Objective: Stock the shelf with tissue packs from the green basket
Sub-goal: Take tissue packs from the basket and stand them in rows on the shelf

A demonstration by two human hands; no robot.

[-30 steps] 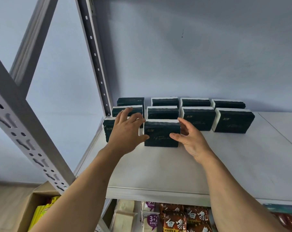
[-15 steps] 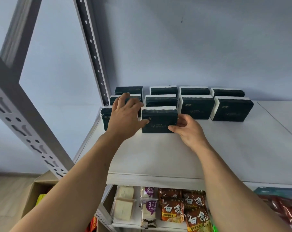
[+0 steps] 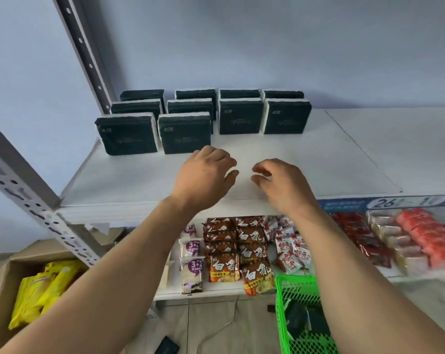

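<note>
Your left hand [image 3: 206, 175] and right hand [image 3: 282, 185] hover over the white shelf [image 3: 318, 162], fingers loosely curled, holding nothing. The dark green tissue packs [image 3: 185, 134] stand upright, faces toward you, long axes left-right.

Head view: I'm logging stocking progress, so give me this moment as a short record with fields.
shelf: white, top level
tissue packs: ten dark packs upright; four columns, left two three deep, right two two deep
left hand: empty, open, above shelf, clear of packs
right hand: empty, fingers curled loosely
green basket: below, lower right, dark packs still inside
</note>
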